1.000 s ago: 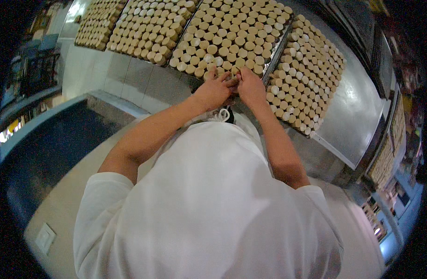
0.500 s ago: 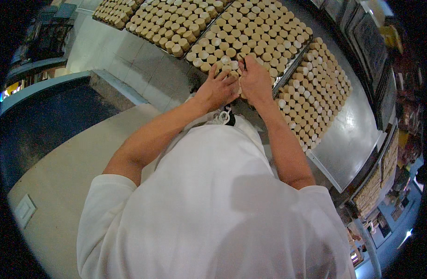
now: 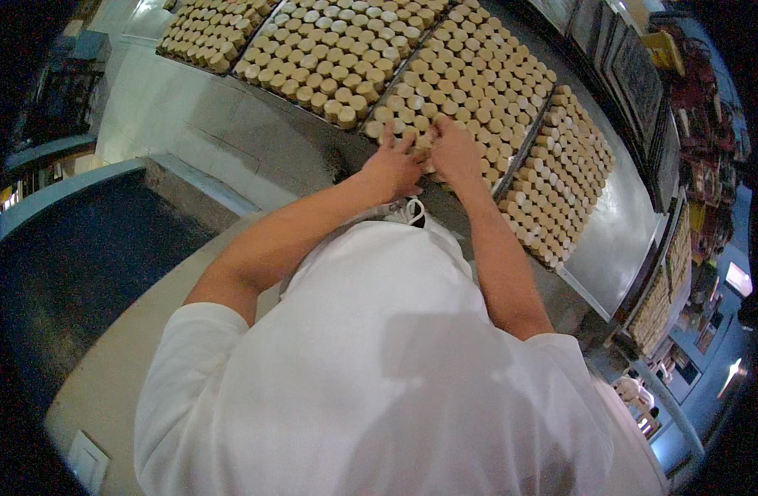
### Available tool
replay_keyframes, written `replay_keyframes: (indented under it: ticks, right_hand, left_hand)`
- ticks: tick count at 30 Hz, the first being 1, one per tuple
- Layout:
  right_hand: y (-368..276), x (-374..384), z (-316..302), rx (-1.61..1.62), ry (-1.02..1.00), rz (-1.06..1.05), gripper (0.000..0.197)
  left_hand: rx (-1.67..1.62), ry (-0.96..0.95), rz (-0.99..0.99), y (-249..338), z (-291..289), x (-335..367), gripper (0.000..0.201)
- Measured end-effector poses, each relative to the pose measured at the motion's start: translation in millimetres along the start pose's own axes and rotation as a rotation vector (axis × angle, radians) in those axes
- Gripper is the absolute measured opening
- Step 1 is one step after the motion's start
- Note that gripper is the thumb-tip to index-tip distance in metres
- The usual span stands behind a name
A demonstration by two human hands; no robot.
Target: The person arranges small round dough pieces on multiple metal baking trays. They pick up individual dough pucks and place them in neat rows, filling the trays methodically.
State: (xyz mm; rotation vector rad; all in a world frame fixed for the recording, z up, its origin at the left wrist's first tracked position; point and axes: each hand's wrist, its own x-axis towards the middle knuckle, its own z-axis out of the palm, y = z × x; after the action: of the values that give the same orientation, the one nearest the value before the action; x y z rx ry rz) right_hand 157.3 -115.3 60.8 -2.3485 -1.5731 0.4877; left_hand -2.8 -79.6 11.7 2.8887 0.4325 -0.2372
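Observation:
Small round pale dough pieces (image 3: 453, 87) stand in tight rows on dark trays, some dusted white. My left hand (image 3: 393, 171) is open, its fingers spread over the near edge of the tray in front of me and touching the dough pieces there. Close beside it, my right hand (image 3: 456, 153) is closed above the same tray, fingers curled and pinched at the dough. Whatever lies between its fingers is hidden behind the hand.
More filled trays (image 3: 333, 62) continue to the left, and another group of dough pieces (image 3: 556, 182) stands on the right. A metal sheet (image 3: 614, 248) shows beyond it. Dark trays (image 3: 627, 78) lean at the back right. A low blue-edged wall (image 3: 201, 186) is at left.
The view has shifted, so the left trays sit lower in the picture. My right hand's fingers have lowered toward the dough, and a dark thing seen at them earlier is out of sight.

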Motion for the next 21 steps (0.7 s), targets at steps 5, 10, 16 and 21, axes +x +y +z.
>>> replay_keyframes:
  ticks: [5,10,16,21]
  right_hand:
    - [-16,10,19,0.028,0.006,0.171,0.015]
    - [-25,17,27,-0.003,0.009,0.211,0.023]
    - [-36,23,37,-0.050,0.009,0.164,0.020]
    - [-35,34,40,0.070,-0.055,0.196,0.018]
  left_hand:
    - [0.056,0.057,0.057,-26,13,-5,0.071]
    - [0.041,0.131,0.101,-41,23,-4,0.068]
    - [-0.008,0.068,0.073,-52,12,-13,0.060]
    - [0.021,0.181,0.077,-66,2,-18,0.050]
